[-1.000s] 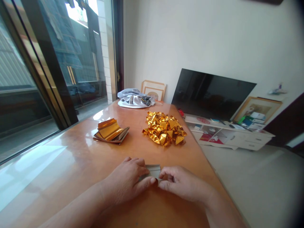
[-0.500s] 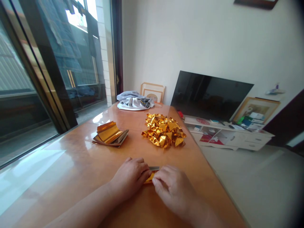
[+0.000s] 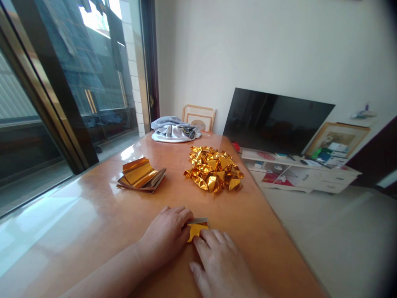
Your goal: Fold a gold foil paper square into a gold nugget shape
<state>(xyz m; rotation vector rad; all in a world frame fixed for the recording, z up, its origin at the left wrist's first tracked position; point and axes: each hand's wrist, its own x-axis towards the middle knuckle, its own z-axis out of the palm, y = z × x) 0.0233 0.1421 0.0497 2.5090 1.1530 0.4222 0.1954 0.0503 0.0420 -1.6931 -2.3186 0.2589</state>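
Observation:
A small folded sheet of gold foil paper point(image 3: 197, 231) lies on the table in front of me, with a grey strip along its far edge. My left hand point(image 3: 169, 231) is closed over the left end of this paper, fingers curled and thumb against it. At the paper's near right edge, the fingertips of my right hand point(image 3: 221, 258) press down, the fingers stretched out and the thumb held apart. Part of the paper is hidden under both hands. Beyond them sits a pile of folded gold foil pieces point(image 3: 215, 169). A stack of loose gold foil sheets point(image 3: 141, 176) lies to the left.
The glossy brown table point(image 3: 102, 231) drops off at its right edge. Bundled grey and white cloth point(image 3: 175, 129) rests at its far end. A low white cabinet point(image 3: 313, 178) and a large dark television point(image 3: 276, 120) stand beyond, with a glass door point(image 3: 102, 82) at left.
My right hand has let go of its pinch and moved slightly nearer to me, its fingers now stretched out on the paper. More gold surface shows. My left hand stays nearly in place.

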